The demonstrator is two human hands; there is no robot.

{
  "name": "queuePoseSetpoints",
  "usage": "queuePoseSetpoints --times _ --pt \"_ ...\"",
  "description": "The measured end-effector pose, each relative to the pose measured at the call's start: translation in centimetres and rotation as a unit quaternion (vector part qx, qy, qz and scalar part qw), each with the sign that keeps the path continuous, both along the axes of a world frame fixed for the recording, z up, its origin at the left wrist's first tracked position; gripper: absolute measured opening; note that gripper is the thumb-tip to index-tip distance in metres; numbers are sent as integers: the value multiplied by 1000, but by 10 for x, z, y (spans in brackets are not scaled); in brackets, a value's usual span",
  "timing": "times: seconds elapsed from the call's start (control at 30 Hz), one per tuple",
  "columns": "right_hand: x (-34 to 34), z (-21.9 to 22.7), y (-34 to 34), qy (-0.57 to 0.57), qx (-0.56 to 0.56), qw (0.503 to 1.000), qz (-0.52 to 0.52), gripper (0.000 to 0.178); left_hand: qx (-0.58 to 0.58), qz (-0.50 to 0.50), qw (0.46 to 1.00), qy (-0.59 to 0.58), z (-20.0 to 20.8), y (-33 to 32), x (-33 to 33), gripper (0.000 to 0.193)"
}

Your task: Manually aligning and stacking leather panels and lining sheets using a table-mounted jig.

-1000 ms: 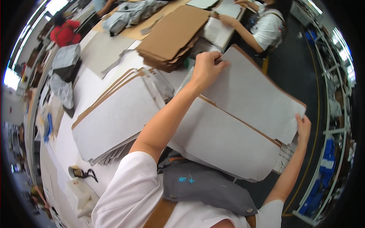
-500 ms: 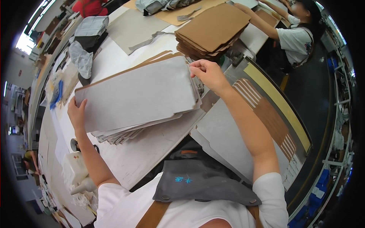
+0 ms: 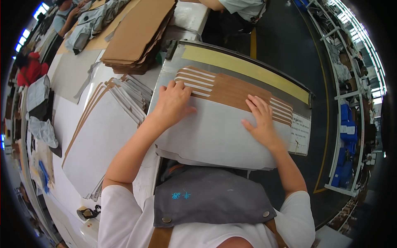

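In front of me a pale grey sheet (image 3: pixel 215 136) lies on a stack of sheets, its near edge toward my apron. Along its far side overlapping brown edges (image 3: pixel 235 91) show, with white stripes at both ends. My left hand (image 3: pixel 171 103) rests on the striped left end, fingers apart and slightly bent. My right hand (image 3: pixel 262 122) lies on the sheet near the right-hand stripes, fingers spread. Neither hand grips anything that I can see. A fanned pile of grey-white sheets with brown edges (image 3: pixel 99 140) lies to the left.
The layered sheets sit on a metal board (image 3: pixel 173 62) with a yellow strip (image 3: pixel 244 74). A tall stack of brown sheets (image 3: pixel 138 33) stands far left on the white table (image 3: pixel 62 128). A co-worker's arm shows at the top. Shelving with blue bins (image 3: pixel 347 124) lines the right.
My view has swung to the right. My left hand has left the pile on the left, and both hands are now on the striped sheets. The pile now lies fanned and turned in view.
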State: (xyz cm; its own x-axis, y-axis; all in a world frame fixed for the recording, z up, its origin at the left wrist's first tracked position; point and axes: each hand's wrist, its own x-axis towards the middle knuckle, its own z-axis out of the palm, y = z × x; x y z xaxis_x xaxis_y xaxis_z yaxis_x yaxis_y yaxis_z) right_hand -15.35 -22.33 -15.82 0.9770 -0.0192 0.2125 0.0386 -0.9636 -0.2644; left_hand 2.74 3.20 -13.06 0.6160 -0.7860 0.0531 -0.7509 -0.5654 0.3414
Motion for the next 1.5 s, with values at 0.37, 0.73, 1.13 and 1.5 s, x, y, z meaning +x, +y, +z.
queuePoseSetpoints --times 0.37,0.73,1.13,1.5 --pt "3 -3 1 -49 49 997 -15 62 6 -41 998 57 -8 -20 21 29" --pt "0 -3 0 -53 75 996 -9 61 -8 -102 987 127 1 -38 21 19" --pt "-31 136 -51 -61 95 994 6 15 -201 -196 960 4 117 -10 5 6" --pt "35 -2 -102 12 -25 998 -62 49 83 -156 977 -116 -35 -111 24 61"
